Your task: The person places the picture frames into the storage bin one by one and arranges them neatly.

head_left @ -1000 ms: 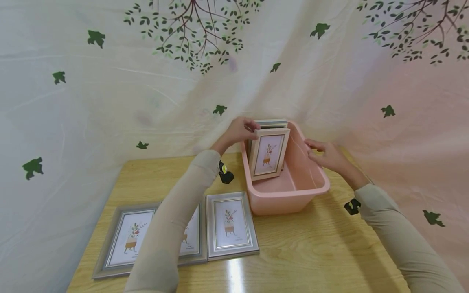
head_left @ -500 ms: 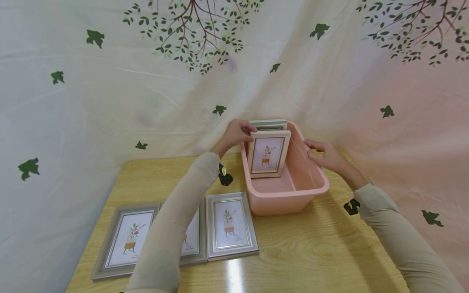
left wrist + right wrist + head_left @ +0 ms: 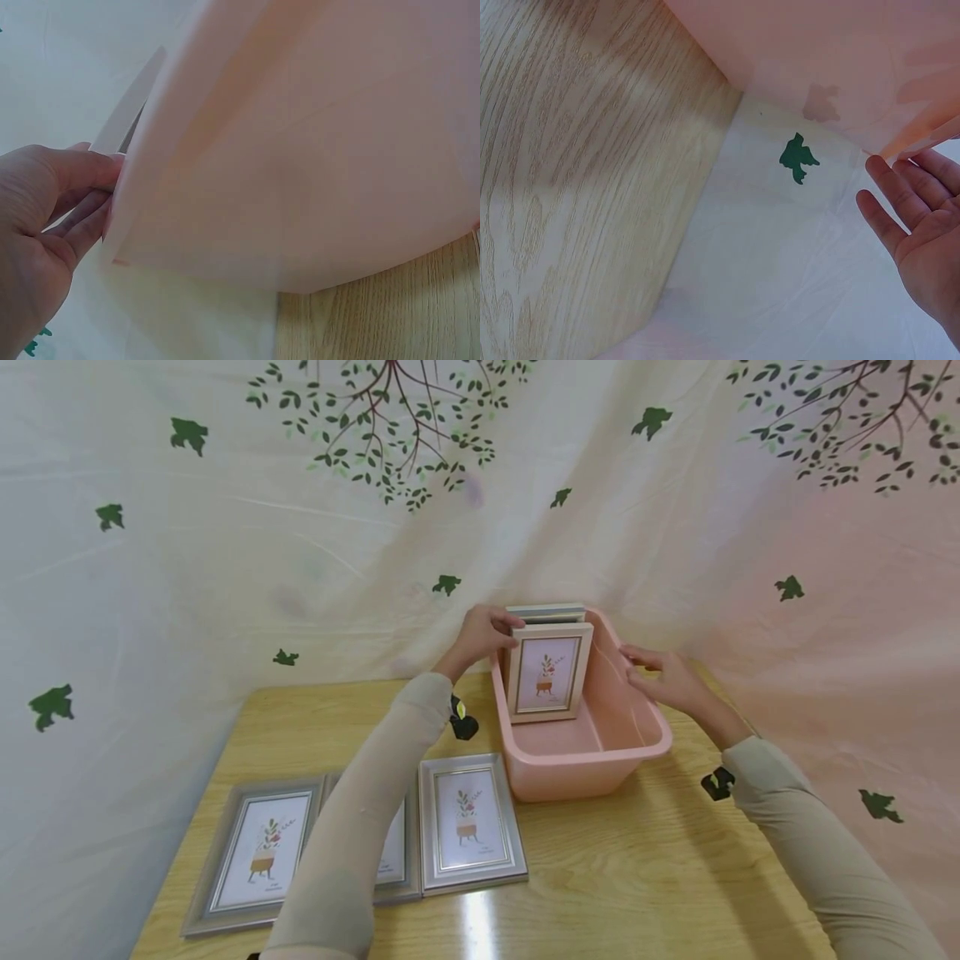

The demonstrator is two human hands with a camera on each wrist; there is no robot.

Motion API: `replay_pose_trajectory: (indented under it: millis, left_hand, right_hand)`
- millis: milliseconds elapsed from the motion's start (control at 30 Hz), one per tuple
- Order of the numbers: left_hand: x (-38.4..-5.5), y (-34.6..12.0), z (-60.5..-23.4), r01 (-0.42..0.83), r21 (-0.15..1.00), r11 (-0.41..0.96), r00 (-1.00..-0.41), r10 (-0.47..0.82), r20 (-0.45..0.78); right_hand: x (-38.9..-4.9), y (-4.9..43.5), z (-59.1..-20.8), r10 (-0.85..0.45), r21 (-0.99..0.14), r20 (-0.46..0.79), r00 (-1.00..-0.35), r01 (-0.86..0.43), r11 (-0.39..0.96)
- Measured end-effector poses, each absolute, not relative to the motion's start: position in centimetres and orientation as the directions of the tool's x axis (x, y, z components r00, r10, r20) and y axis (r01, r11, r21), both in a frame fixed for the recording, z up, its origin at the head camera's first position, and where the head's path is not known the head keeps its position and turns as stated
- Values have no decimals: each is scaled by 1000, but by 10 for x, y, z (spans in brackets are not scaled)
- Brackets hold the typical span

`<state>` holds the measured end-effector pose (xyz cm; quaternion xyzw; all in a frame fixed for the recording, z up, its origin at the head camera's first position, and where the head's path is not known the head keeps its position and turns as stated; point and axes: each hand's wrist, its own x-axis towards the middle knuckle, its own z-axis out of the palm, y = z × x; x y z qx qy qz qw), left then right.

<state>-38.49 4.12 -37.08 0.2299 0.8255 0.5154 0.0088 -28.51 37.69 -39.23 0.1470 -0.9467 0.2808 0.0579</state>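
Observation:
A pink plastic tub (image 3: 585, 777) stands at the back of the table. Inside it, a cream picture frame (image 3: 549, 675) with a potted-plant print stands upright at the left, and my left hand (image 3: 482, 631) pinches its top left corner. Behind that frame, edges of other frames (image 3: 551, 611) show. In the left wrist view the tub wall (image 3: 300, 150) hides most of what the left hand (image 3: 52, 195) grips. My right hand (image 3: 671, 681) rests its fingers on the tub's right rim. The right wrist view shows the right hand (image 3: 922, 210) with extended fingers at the rim.
Left of the tub, silver picture frames lie flat in a row: a right one (image 3: 472, 822), a middle one (image 3: 401, 860) partly under my left sleeve, and a left one (image 3: 258, 852). The wooden table (image 3: 637, 877) ends at a printed cloth backdrop (image 3: 337, 577).
The cream frame has shifted left and straightened in the tub, moved by my left hand. My right hand stays at the rim.

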Motion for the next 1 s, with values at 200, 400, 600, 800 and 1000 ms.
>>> replay_pose_trajectory:
  millis: [200, 400, 600, 800, 1000]
  left_hand:
    - [-385, 43, -373, 385, 857, 343, -892, 376, 251]
    - [-384, 44, -375, 398, 849, 347, -891, 367, 268]
    - [-384, 43, -373, 397, 851, 345, -888, 378, 261]
    - [-386, 42, -373, 398, 844, 358, -886, 390, 252]
    - [-384, 41, -372, 394, 840, 372, -886, 397, 240]
  right_hand:
    - [-286, 378, -393, -268, -494, 248, -931, -360, 791]
    - [-286, 379, -395, -283, -464, 278, -918, -386, 798]
    - [-286, 378, -394, -279, -487, 270, -921, -381, 786]
    - [-286, 378, -395, -283, -485, 274, -919, -386, 785]
    - [-284, 376, -393, -290, -497, 271, -918, -392, 774]
